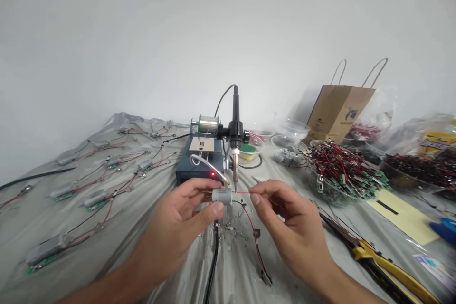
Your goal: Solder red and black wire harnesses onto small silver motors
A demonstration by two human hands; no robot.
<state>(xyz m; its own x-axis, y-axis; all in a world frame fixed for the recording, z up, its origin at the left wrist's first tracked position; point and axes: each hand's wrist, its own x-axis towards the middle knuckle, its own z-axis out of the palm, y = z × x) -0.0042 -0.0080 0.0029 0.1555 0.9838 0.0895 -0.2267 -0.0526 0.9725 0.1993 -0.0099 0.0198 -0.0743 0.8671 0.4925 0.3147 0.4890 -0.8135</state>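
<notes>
Between the thumb and fingers of my left hand [190,216] is a small grey cylindrical motor [221,196], lying sideways. My right hand [285,213] pinches a thin red wire [244,193], whose free end points at the motor's right end. Right above that end stands the tip of an upright soldering iron [235,171], clamped in a holder. A solder feed tube [213,161] curves down toward the same spot. Whether the wire touches the motor or the iron tip, I cannot tell. A red and black lead [253,228] with small metal parts hangs below, between my hands.
Behind my hands sits the blue soldering station [183,164] with a solder spool [209,123]. Several wired motors [96,197] lie at left. To the right are a bowl of wired parts [342,171], a paper bag [337,111], yellow-handled cutters [384,266] and a yellow-green sponge [247,152].
</notes>
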